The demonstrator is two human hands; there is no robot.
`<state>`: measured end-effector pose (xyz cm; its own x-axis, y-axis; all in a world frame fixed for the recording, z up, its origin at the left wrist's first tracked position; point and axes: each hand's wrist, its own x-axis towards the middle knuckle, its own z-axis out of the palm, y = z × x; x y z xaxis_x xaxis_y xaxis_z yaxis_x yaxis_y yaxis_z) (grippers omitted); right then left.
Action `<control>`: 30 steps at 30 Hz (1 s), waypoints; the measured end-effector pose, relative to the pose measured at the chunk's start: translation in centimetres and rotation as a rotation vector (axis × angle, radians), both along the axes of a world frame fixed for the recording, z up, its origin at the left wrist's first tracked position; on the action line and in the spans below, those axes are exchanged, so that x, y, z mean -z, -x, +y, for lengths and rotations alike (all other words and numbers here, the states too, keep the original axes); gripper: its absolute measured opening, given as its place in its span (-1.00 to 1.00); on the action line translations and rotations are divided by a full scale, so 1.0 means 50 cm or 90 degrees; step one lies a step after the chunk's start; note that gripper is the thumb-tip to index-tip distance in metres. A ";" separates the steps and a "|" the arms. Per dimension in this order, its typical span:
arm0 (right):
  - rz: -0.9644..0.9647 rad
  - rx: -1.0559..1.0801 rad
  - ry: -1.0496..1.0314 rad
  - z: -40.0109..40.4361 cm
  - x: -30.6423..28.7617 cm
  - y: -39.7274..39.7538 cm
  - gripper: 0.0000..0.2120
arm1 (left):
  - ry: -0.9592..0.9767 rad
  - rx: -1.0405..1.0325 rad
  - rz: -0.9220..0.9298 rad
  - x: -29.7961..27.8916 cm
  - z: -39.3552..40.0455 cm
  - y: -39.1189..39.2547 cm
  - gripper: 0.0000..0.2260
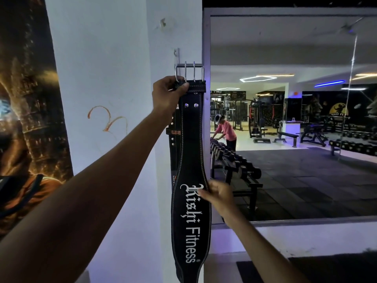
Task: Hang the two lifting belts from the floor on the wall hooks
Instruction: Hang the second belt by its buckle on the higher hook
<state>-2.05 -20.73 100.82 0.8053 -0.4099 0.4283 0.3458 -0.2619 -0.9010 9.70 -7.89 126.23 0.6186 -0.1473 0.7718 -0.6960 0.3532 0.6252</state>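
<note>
A black lifting belt (190, 152) with white lettering hangs upright in front of the white pillar. My left hand (168, 93) grips its top just under the steel double-prong buckle (189, 72). The buckle sits just below and to the right of a metal wall hook (176, 55). My right hand (219, 196) pinches the belt's right edge at its wide middle. A second black belt (174, 139) with orange lettering hangs behind the first one, mostly hidden; what holds it up is out of sight.
A large wall mirror (289, 119) fills the right side, its frame (206, 58) close to the belt. It reflects a dumbbell rack (234, 162), benches and a person in a pink shirt. A dark poster (28, 99) covers the wall at left.
</note>
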 end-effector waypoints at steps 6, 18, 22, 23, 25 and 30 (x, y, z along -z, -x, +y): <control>0.052 -0.020 0.009 -0.012 0.034 0.011 -0.74 | -0.002 -0.001 0.021 0.018 -0.004 -0.007 -0.88; -0.242 0.124 0.171 0.013 -0.446 -0.014 -0.51 | -0.036 0.052 0.006 0.019 -0.002 0.011 -0.88; -0.235 0.119 0.134 0.020 -0.460 -0.040 -0.65 | -0.040 0.068 0.017 0.026 0.011 0.006 -0.74; -0.241 0.122 0.125 0.021 -0.460 -0.047 -0.65 | -0.036 0.080 0.029 0.026 0.016 0.005 -0.68; -0.256 0.120 0.096 0.027 -0.458 -0.060 -0.63 | -0.037 0.090 0.047 0.030 0.025 0.002 -0.58; -0.257 0.134 0.053 0.040 -0.435 -0.092 -0.60 | -0.069 0.082 0.077 0.103 0.042 -0.030 -0.65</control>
<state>2.54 -18.71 122.55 0.4705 -0.4973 0.7289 0.5962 -0.4298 -0.6781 11.19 -5.79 121.10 0.6760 -0.3101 0.6685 -0.5671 0.3604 0.7406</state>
